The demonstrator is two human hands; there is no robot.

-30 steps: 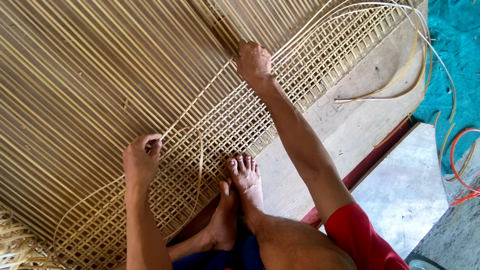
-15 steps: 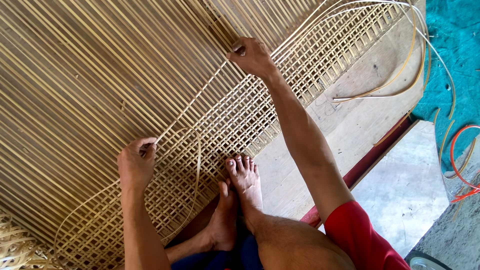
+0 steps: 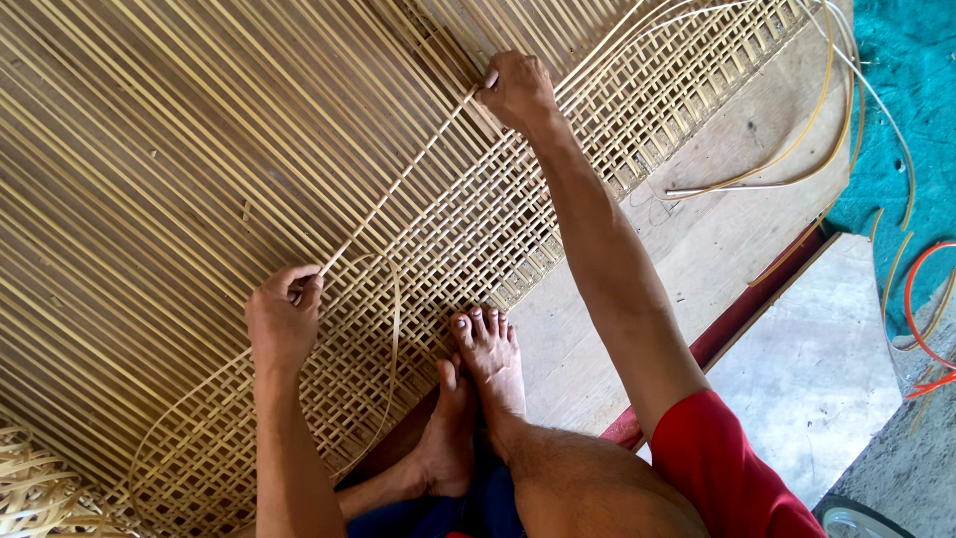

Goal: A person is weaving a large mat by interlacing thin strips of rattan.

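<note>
A wide mat of pale cane strips (image 3: 179, 149) lies flat before me, its near band woven into an open lattice (image 3: 478, 229). My left hand (image 3: 282, 324) pinches one long cane strip (image 3: 393, 199) at the lattice's edge. My right hand (image 3: 516, 90) grips the same strip farther up, so it runs taut between both hands. A loose loop of cane (image 3: 393, 339) curls beside my left hand. My bare feet (image 3: 483, 389) rest on the woven edge.
A wooden board (image 3: 717, 229) lies under the mat at right, with loose cane strips (image 3: 797, 159) curling over it. Teal cloth (image 3: 896, 110) and an orange cord (image 3: 916, 309) sit at the far right. A woven basket piece (image 3: 35, 493) shows at bottom left.
My right hand has slid slightly left along the strip, drawing it straighter. My left hand has stayed at the lattice edge, still pinching the strip.
</note>
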